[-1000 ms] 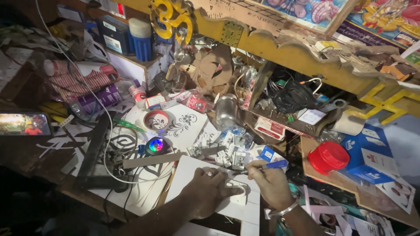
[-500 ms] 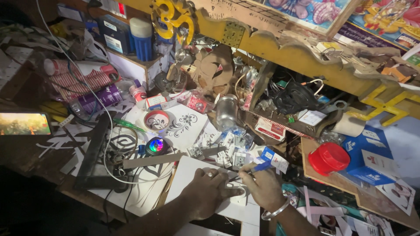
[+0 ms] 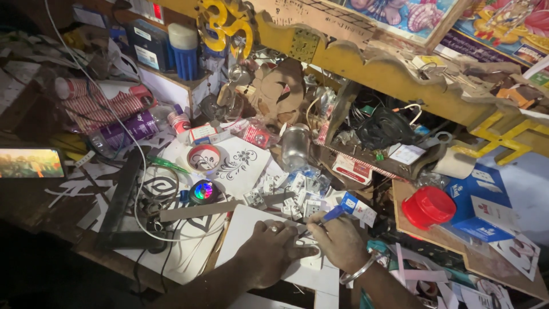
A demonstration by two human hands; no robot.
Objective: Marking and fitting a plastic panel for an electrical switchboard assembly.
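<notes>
The white sheet (image 3: 260,243) lay flat at the near bench edge and was pinned by the left hand (image 3: 273,252), pressed palm-down with fingers extended, evidently to prevent slipping. A blue-handled tool (image 3: 327,216) was gripped pen-fashion in the closed right hand (image 3: 338,243), its tip apparently meeting the sheet just beside the left fingertips. A metal ruler (image 3: 197,210) lay near.

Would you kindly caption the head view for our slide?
Left hand steadies a white sheet while right hand works a blue-handled tool on it.
</notes>
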